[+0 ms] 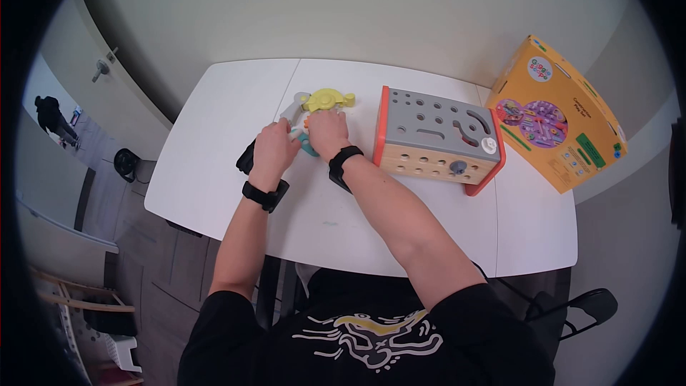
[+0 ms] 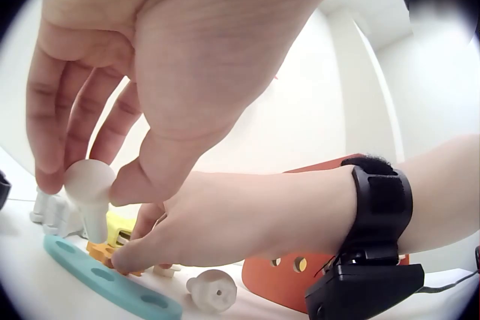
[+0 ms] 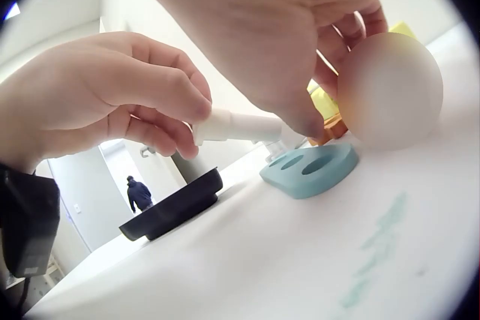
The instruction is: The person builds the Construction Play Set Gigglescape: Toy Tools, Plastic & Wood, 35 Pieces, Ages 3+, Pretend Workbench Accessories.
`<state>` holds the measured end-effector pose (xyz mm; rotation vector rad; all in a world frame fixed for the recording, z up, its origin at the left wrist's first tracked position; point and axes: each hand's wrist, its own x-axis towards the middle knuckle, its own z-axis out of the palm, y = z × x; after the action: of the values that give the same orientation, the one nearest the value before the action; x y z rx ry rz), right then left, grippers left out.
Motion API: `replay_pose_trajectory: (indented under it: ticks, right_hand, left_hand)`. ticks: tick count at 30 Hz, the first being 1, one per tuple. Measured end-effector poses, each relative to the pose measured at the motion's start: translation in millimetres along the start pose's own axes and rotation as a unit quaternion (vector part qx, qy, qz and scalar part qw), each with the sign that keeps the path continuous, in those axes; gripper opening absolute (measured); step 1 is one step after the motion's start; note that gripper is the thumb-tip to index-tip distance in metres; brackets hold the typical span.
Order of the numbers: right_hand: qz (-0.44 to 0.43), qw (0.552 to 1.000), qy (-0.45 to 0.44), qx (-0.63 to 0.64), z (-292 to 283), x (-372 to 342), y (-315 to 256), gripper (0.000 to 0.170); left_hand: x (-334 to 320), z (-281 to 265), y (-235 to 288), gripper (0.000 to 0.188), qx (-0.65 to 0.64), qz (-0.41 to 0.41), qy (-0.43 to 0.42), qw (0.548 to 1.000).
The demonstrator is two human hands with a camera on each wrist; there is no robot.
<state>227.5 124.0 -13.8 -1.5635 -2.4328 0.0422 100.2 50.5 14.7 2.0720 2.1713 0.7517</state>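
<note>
My left hand (image 1: 275, 149) pinches a white toy peg with a rounded head (image 2: 88, 181) between thumb and fingers, over the table. Close beside it, my right hand (image 1: 329, 132) has its thumb and fingers on a small orange toy piece (image 2: 99, 251). Below both hands lies a teal strip with round holes (image 3: 311, 172). Another white rounded piece (image 2: 214, 291) lies on the table near the right hand. Just beyond the hands are a yellow toy part (image 1: 327, 100) and a grey piece (image 1: 293, 108).
A toy workbench box (image 1: 436, 129) with a grey holed top and orange-red ends stands right of the hands. Behind it leans a yellow carton (image 1: 564, 114). A shallow black object (image 3: 176, 206) lies left of the hands on the white table (image 1: 207, 150). Another person (image 1: 53, 120) is beyond the doorway.
</note>
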Motion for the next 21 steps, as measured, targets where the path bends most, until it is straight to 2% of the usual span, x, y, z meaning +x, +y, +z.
replay_pose_trajectory:
  ticks: [5, 8, 9, 10, 12, 14, 15, 17, 21]
  right_hand:
    - [0.028, 0.999, -0.033, 0.023, -4, 1, 4, 0.016]
    - [0.024, 0.998, -0.044, 0.043, -6, 2, 0, 0.019]
    - [0.025, 0.998, -0.043, 0.043, -7, 1, -2, 0.019]
    - [0.011, 0.999, -0.011, 0.042, -8, -1, -6, 0.022]
    - [-0.005, 0.999, 0.019, 0.041, -10, -6, -8, 0.026]
    - [-0.063, 0.986, 0.123, 0.098, -18, -14, -11, 0.037]
    - [-0.065, 0.985, 0.123, 0.098, -23, -17, -12, 0.037]
    - [-0.112, 0.970, 0.180, 0.121, -33, -22, -14, 0.037]
    - [-0.147, 0.955, 0.217, 0.140, -56, -35, -17, 0.036]
  left_hand:
    - [-2, -4, 3, 0.028, -0.004, -0.003, -0.004, 1.000]
    - [-2, -5, 2, 0.026, -0.016, -0.003, 0.016, 1.000]
    - [-2, -7, 0, 0.025, -0.027, 0.006, 0.049, 0.998]
    - [-2, -11, 0, 0.025, -0.037, 0.014, 0.082, 0.996]
    - [0, -21, -1, 0.025, -0.058, 0.007, 0.081, 0.995]
    - [-2, -35, 3, 0.025, -0.077, -0.002, 0.081, 0.994]
    - [-3, -41, 6, 0.026, -0.086, -0.010, 0.079, 0.993]
    - [-4, -49, 10, 0.028, -0.095, -0.018, 0.079, 0.992]
    - [-7, -61, 15, 0.028, -0.120, 0.017, 0.126, 0.985]
